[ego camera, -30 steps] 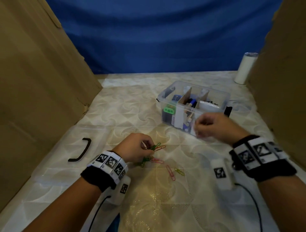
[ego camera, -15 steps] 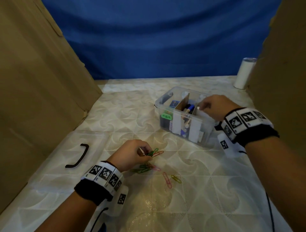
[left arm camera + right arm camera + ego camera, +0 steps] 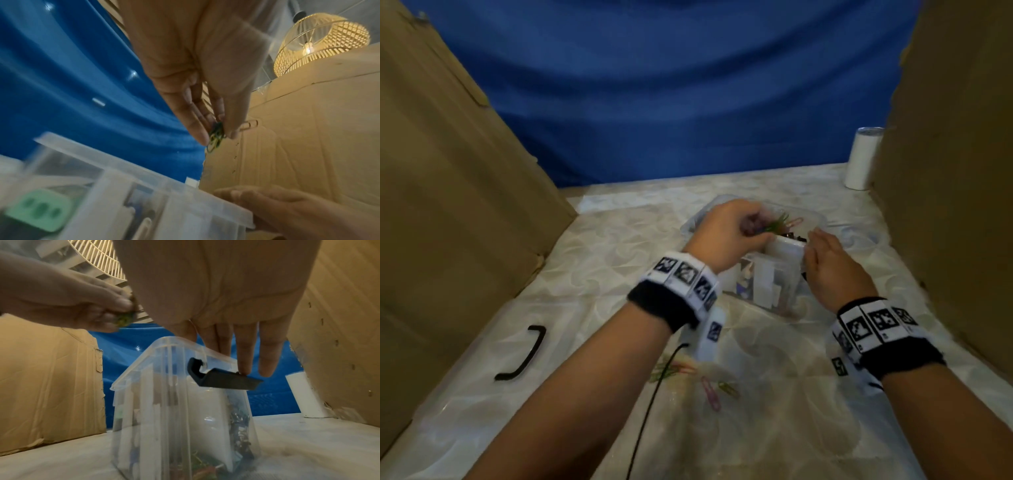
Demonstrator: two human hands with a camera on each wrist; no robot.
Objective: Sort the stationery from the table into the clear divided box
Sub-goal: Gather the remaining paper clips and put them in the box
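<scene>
I see the clear divided box (image 3: 779,274) standing on a table (image 3: 619,246) spread with a pale, swirl-patterned cloth under a glossy clear cover. My left hand (image 3: 726,236) hangs above the box, thumb and fingertips (image 3: 200,134) pinching a small bunch of paper clips (image 3: 887,224), green ones and an orange one. My right hand (image 3: 828,263) lies against the near right rim of the box, fingers straight, two fingertips (image 3: 244,368) resting on the dark latch (image 3: 224,379) hinged there; it grasps nothing. More loose clips (image 3: 710,394), pink and green, lie on the cloth on my side of the box, between my forearms. A black bent handle (image 3: 524,353) lies well to the left of the box. Tall cardboard panels (image 3: 455,192) wall in the table on either side of the box, and a blue drape (image 3: 671,92) hangs behind it. A white cylinder (image 3: 861,157) stands beyond the box to the right, by the cardboard. The left wrist view shows a lit woven lamp (image 3: 320,42) overhead.
</scene>
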